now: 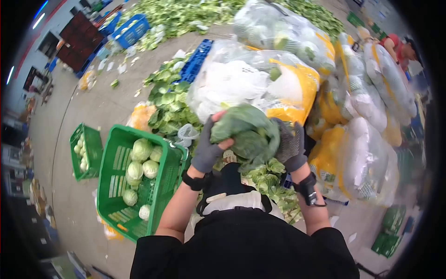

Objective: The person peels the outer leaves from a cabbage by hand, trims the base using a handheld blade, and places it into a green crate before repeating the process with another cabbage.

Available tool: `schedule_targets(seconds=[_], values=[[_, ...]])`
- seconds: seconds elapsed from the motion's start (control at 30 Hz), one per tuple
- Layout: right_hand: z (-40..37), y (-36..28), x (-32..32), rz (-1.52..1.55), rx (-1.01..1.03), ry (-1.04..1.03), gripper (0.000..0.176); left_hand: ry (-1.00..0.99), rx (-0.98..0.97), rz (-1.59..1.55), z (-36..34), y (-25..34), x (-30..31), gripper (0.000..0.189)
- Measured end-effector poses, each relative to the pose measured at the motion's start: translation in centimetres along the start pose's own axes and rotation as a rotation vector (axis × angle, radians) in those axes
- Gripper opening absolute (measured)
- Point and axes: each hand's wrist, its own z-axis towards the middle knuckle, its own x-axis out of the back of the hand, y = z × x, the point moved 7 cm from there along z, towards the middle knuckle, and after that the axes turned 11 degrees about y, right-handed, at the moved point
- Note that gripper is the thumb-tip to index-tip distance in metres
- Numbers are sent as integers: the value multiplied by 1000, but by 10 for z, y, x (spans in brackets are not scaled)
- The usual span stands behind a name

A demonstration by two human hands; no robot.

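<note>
Between my two gloved hands is a cabbage [246, 132] with loose dark green outer leaves. My left hand [210, 146], in a grey glove with bare fingertips, grips its left side. On the other side my right hand [290, 146], in a patterned grey glove, presses against the leaves; its fingertips are partly hidden. Left of me stands a green crate [160, 211] with several pale, trimmed cabbages [134, 170] inside. Just beyond my hands lies a large clear plastic bag [237, 76] with yellow bands, packed with white-netted contents.
More filled plastic bags [357, 158] are heaped at the right. Cast-off leaves [169, 100] cover the floor ahead and below my hands. A smaller green crate [88, 153] stands far left, a blue crate [132, 30] at the back. Another person [399, 51] is at upper right.
</note>
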Motion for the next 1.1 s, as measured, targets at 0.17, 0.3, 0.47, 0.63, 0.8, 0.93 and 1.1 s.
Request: schedule_targets(seconds=[0.17, 0.3, 0.47, 0.63, 0.8, 0.93, 1.1], values=[[-58, -26, -43, 743, -143, -373, 51, -51, -135, 399, -26, 9, -6, 59], [-123, 49, -31, 1198, -693, -60, 56, -71, 246, 404, -28, -4, 18, 54], [-105, 6, -58, 1182, -722, -46, 56, -68, -214, 662, -32, 0, 51, 34], [-89, -41, -101, 1197, -738, -94, 56, 375, 281, 499, -16, -3, 119, 36], [-37, -83, -153, 1274, -754, -54, 56, 422, 489, -624, 47, -45, 150, 54], [8, -91, -157, 1338, -863, 132, 56, 4, 816, -242, 55, 3, 147, 76], [43, -88, -126, 929, -610, 199, 60, -195, 455, -422, 15, 33, 103, 58]])
